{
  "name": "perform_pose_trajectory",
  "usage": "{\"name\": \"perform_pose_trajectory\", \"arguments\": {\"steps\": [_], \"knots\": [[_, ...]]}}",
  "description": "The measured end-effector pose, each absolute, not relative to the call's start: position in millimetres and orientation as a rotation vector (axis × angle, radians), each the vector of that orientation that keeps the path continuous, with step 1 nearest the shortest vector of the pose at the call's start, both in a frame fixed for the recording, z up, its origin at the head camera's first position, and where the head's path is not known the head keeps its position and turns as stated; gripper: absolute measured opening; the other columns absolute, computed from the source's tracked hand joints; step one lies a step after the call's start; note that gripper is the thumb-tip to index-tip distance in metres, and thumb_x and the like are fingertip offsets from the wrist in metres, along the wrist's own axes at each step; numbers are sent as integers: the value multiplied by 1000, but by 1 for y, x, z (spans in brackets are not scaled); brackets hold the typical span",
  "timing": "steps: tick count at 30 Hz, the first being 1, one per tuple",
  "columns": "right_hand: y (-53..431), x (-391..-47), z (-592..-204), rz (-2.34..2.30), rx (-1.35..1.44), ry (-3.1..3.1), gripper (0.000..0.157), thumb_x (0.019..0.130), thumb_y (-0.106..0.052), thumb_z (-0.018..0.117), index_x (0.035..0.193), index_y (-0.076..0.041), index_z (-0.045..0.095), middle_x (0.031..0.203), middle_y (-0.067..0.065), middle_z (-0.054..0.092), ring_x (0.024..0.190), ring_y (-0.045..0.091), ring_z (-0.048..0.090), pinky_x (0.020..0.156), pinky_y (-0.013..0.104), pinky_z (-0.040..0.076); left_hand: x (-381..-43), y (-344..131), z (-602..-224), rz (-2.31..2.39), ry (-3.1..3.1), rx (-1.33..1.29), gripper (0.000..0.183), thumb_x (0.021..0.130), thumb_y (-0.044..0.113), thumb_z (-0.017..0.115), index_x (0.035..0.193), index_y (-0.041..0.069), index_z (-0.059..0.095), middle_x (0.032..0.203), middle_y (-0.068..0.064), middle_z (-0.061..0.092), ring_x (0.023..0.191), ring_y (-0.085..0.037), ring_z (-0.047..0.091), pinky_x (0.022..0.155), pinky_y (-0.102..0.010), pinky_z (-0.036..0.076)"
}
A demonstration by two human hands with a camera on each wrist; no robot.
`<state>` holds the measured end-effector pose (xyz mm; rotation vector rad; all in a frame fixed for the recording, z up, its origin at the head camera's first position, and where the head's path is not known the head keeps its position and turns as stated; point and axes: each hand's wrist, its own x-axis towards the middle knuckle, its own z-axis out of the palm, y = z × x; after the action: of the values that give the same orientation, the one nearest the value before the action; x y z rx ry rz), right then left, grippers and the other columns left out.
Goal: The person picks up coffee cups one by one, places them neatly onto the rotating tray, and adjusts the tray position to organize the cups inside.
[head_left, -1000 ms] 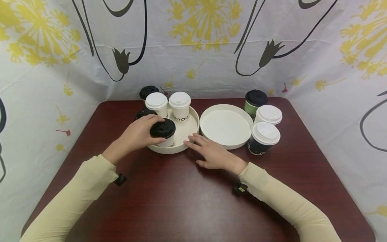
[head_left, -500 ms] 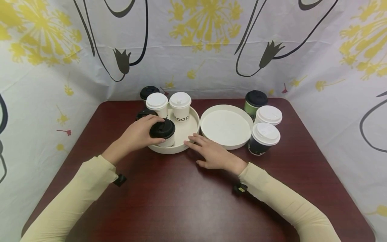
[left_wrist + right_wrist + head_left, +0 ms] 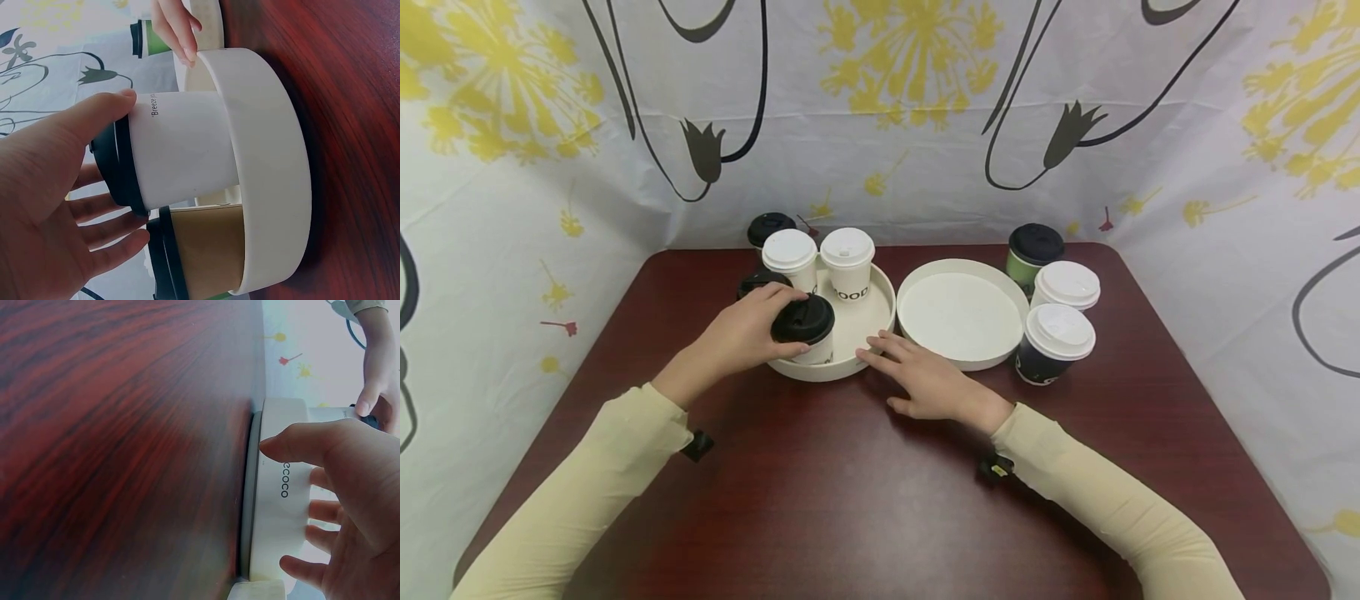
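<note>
patterned white curtain (image 3: 925, 200) hung behind a dark red table (image 3: 880, 500).

head view: left tray (image 3: 861, 325) sat near the table's far edge, left of middle; right tray (image 3: 962, 312) just beside it. black-lidded white cup (image 3: 816, 352) was at the left tray's near edge, left hand (image 3: 748, 329) gripping it around the lid. right hand (image 3: 928, 379) was spread wide, holding nothing, fingertips at the left tray's rim. vs half a second ago: no visible shift in hands, cup or trays.

left wrist: thumb and fingers bracketed the lid; base was behind the tray wall, so couldn't tell if it touched the floor. brown cup (image 3: 209, 247) stood just beside. my read: even, light pressure was best, cup upright; squeezing only the lid risked popping it.

right wrist: thumb by the tray's outer wall, fingers near the rim; contact unclear. light steadying there looked enough.
</note>
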<state>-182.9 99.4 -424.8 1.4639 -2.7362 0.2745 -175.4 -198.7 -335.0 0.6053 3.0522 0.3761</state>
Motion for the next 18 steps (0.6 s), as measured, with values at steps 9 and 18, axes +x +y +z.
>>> {"name": "perform_pose_trajectory", "arguments": {"steps": [9, 18], "knots": [[99, -182, -424, 282, 1459, -2735, 84, 84, -30, 74, 156, -21, 31, 159, 12, 36, 151, 32, 28, 122, 45, 31, -176, -200, -337, 343, 3090, 649, 78, 76, 49, 80, 141, 17, 50, 140, -10, 51, 126, -31, 51, 94, -55, 52], [99, -181, -423, 285, 1460, -2739, 84, 84, -29, 73, 156, -21, 31, 159, 12, 36, 151, 32, 28, 121, 46, 31, -173, -198, -330, 365, 3179, 748, 78, 73, 47, 83, 138, 14, 53, 141, -10, 50, 128, -32, 47, 98, -53, 50]]}}
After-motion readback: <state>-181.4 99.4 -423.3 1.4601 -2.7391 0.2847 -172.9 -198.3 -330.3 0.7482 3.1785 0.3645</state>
